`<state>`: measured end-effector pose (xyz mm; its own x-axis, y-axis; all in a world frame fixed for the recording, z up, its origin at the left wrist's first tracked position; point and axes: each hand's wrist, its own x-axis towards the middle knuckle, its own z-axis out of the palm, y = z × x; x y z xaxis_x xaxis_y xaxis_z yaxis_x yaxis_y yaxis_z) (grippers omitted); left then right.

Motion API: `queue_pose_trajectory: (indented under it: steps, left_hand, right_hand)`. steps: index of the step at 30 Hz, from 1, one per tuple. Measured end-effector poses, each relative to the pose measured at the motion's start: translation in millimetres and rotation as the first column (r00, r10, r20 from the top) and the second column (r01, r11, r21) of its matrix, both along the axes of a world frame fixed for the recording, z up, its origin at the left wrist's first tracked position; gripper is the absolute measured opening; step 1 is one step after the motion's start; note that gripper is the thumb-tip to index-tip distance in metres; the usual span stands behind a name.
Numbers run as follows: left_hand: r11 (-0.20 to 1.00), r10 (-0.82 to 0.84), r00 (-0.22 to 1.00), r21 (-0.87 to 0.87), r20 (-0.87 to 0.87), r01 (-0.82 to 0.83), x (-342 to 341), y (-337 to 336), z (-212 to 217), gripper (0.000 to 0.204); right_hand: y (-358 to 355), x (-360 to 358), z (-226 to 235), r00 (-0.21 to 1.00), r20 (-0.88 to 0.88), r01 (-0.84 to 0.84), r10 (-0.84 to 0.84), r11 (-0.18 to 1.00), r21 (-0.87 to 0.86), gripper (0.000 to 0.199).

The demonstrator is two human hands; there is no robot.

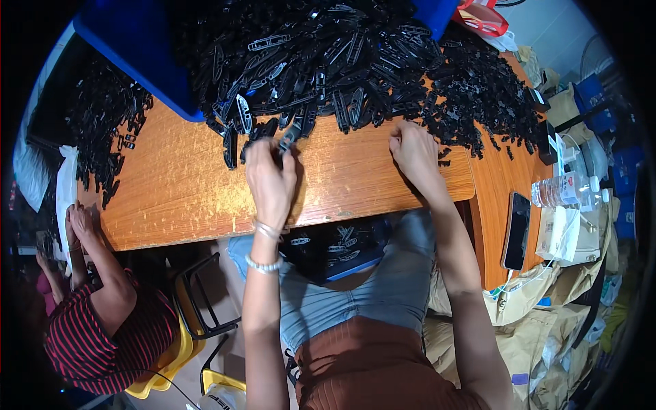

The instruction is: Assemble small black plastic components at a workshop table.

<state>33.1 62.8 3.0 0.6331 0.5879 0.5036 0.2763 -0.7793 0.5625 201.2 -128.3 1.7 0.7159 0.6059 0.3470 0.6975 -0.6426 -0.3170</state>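
My left hand (270,179), with bracelets at the wrist, is over the wooden table (335,181) at the near edge of a heap of long black plastic parts (307,68). Its thumb and fingers pinch one elongated black plastic part (292,135), which points up and to the right. My right hand (415,156) rests on the tabletop further right, its fingers curled down and closed. It is next to a spread of small black pieces (478,102). Whatever its fingertips hold, if anything, is hidden under the hand.
Blue bins (137,55) tip toward the heap at the back. A phone (516,231) on a cable and a water bottle (557,190) are at the right. At the left, a person in a striped top (113,335) works beside more black parts (109,109). A blue tray (335,253) sits on my lap.
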Motion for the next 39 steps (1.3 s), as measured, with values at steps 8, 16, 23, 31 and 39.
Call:
queue_pose_trajectory:
  steps: [8, 16, 23, 31, 39]
  left_hand:
    - [0.698, -0.114, 0.947, -0.654, 0.3, 0.291, -41.3, -58.1, 5.8, 0.021]
    - [0.588, -0.206, 0.919, -0.708, 0.336, 0.391, -54.7, -78.2, 22.9, 0.024]
    - [0.374, -0.213, 0.907, -0.827, 0.364, 0.42, -64.7, -83.0, 34.5, 0.023]
    - [0.267, -0.226, 0.876, -0.838, 0.426, 0.476, -63.0, -84.5, 33.4, 0.018]
    - [0.318, -0.376, 0.88, -0.852, 0.289, 0.416, -58.6, -81.1, 41.8, 0.012]
  right_hand:
    - [-7.8, -70.7, 36.9, 0.234, -0.722, 0.154, 0.651, 0.709, 0.689, 0.02]
    - [-13.6, -100.3, 41.4, 0.583, -0.472, -0.074, 0.661, 0.623, 0.779, 0.011]
    - [-16.9, -115.8, 43.8, 0.776, -0.37, -0.208, 0.512, 0.76, 0.616, 0.011]
    - [-25.2, -121.7, 41.8, 0.728, -0.44, -0.177, 0.525, 0.765, 0.619, 0.017]
    - [-40.8, -120.3, 17.7, 0.296, -0.762, 0.114, 0.576, 0.771, 0.627, 0.029]
